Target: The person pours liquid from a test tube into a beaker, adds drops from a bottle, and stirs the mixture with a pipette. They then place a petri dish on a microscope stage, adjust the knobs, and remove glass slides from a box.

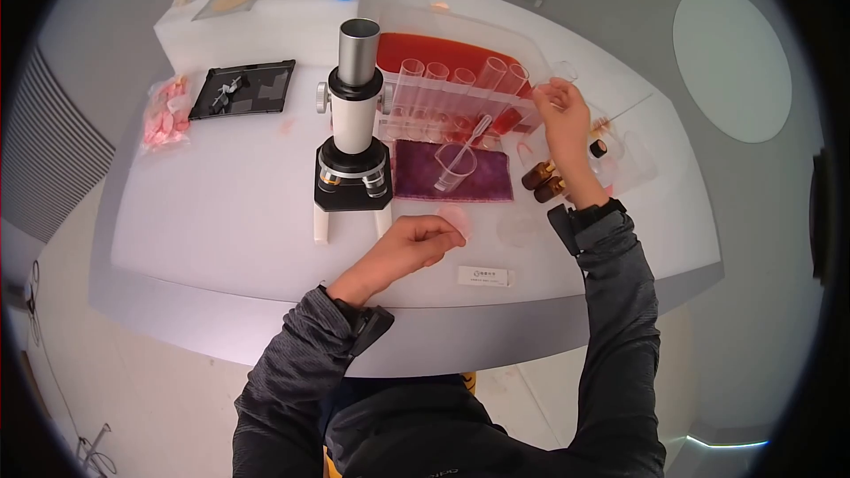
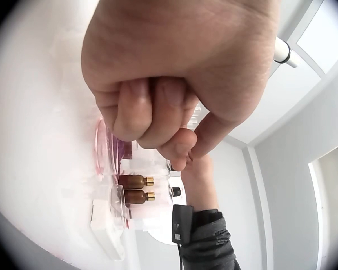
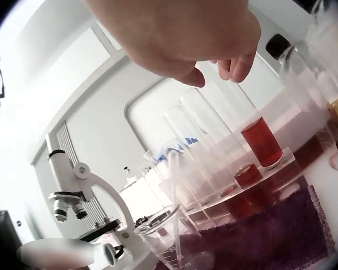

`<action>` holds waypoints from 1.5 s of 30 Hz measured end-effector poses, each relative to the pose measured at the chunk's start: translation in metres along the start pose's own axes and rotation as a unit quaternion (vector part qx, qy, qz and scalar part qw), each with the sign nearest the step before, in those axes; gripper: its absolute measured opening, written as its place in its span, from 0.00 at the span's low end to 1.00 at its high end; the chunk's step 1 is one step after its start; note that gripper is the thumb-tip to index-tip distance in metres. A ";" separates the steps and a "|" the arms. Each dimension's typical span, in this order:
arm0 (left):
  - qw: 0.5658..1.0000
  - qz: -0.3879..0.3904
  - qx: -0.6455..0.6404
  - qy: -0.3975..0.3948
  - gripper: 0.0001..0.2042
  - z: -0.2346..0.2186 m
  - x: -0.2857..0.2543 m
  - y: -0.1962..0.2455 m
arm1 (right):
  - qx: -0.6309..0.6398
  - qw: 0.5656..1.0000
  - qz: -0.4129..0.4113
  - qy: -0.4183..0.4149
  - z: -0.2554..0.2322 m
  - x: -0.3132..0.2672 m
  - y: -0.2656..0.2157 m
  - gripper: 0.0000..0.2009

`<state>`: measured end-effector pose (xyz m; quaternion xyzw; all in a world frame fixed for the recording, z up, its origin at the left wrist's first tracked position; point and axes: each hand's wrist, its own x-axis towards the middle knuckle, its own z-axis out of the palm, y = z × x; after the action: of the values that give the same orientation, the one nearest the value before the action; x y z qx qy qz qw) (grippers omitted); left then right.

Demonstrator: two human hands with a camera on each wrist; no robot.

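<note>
Grey walls (image 1: 753, 204) flank the white tabletop (image 1: 221, 212); the left hand (image 1: 403, 248) is curled, the right hand (image 1: 567, 119) bent near test tubes (image 1: 512, 88); whether either grasps anything cannot be told.

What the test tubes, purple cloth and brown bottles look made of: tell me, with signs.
Test tubes: clear, glossy glass or plastic; red liquid shows through the walls.
Purple cloth: likely matte, napped fabric, given its dull, fuzzy-edged surface.
Brown bottles: probably smooth amber glass, from the dark brown shine; their gold-coloured tops could be metal or coated plastic.
</note>
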<state>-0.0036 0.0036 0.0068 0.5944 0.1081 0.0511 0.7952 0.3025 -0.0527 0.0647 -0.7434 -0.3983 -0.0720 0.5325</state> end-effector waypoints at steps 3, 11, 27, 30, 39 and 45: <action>1.000 0.005 0.003 0.005 0.10 -0.001 0.002 -0.002 | 0.002 0.999 -0.034 0.015 -0.020 -0.011 -0.034 0.19; 0.999 0.026 0.000 0.044 0.10 0.000 0.003 -0.006 | -0.035 0.991 -0.052 -0.120 -0.050 -0.052 -0.068 0.20; 0.998 0.048 -0.001 0.036 0.09 -0.001 0.004 -0.008 | -0.234 0.914 -0.143 -0.299 -0.038 -0.081 -0.078 0.21; 0.999 0.038 -0.004 0.031 0.09 -0.002 0.004 -0.007 | -0.239 0.908 -0.158 -0.306 -0.036 -0.082 -0.078 0.21; 0.999 0.036 -0.011 0.030 0.09 -0.003 0.004 -0.007 | -0.288 0.883 -0.209 -0.306 -0.030 -0.080 -0.075 0.20; 0.999 0.035 -0.015 0.027 0.09 -0.004 0.004 -0.009 | -0.319 0.868 -0.227 -0.304 -0.029 -0.080 -0.075 0.20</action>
<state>-0.0005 0.0054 -0.0028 0.5843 0.1079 0.0970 0.7984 0.2080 -0.1100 0.0900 -0.7472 -0.6535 -0.0839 0.0875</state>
